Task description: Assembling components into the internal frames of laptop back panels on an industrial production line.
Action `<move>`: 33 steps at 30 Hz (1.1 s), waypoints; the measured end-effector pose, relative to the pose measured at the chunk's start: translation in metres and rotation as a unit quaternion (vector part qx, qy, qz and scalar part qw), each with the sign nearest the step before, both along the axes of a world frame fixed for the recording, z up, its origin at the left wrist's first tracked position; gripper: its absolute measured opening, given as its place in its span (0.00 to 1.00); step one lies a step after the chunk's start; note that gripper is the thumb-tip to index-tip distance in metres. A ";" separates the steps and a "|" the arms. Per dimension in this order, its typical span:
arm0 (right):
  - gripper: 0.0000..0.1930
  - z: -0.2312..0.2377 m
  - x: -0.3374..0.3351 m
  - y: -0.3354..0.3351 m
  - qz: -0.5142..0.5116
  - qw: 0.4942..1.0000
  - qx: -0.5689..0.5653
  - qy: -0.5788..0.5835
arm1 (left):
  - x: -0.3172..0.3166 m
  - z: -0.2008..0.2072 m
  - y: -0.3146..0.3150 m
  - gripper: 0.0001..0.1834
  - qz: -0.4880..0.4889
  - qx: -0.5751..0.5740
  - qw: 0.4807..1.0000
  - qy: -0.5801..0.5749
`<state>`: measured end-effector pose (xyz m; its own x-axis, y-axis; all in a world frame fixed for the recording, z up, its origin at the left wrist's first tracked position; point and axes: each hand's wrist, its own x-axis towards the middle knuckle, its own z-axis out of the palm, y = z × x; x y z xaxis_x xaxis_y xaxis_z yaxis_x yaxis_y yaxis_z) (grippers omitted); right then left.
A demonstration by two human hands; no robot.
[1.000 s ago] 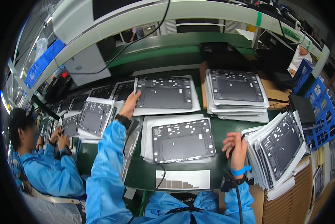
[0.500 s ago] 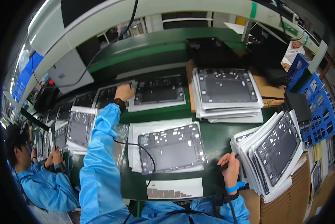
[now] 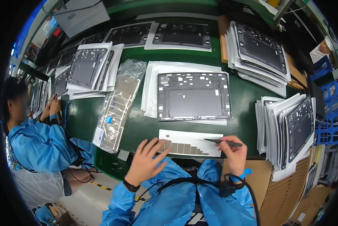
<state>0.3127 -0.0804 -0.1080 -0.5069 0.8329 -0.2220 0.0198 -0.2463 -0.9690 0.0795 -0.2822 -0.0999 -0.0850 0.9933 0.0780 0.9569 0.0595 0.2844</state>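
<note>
My right hand [image 3: 234,155] grips a pair of dark tweezers [image 3: 213,140], their tips pointing left over the upper right part of a white card [image 3: 193,136]. A stepped row of grey-brown patches runs along that card's lower part. At the card's left end hovers my left hand [image 3: 145,162], open with fingers spread and nothing in it; whether it touches the card I cannot tell. Beyond the card, a dark tablet housing [image 3: 191,98] dotted with small white pieces lies flat on white foam sheets [image 3: 151,90].
Left of the housing lies a clear bag of grey-brown sheets [image 3: 118,107]. Stacks of housings with white sheets stand at left [image 3: 87,67], back right [image 3: 261,49] and right [image 3: 300,128]. More housings [image 3: 182,34] line the back. A co-worker in blue [image 3: 44,139] sits at left.
My left hand has come back from the far row of housings to the card. My right hand has moved to the card's right end with the tweezers. The view has tilted down.
</note>
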 end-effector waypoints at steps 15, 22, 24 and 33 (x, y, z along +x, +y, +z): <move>0.10 -0.020 -0.074 -0.045 0.005 0.998 -0.011 -0.062 | 0.017 -0.037 0.009 0.34 0.021 0.063 0.995 -0.077; 0.11 -0.021 -0.078 -0.044 0.002 0.997 -0.029 -0.064 | 0.016 -0.036 0.011 0.33 0.025 0.058 0.993 -0.098; 0.11 -0.020 -0.079 -0.044 -0.001 0.998 -0.034 -0.058 | 0.015 -0.036 0.011 0.33 0.022 0.055 0.993 -0.099; 0.10 -0.021 -0.076 -0.040 0.002 0.998 -0.031 -0.055 | 0.014 -0.036 0.013 0.33 0.023 0.049 0.993 -0.100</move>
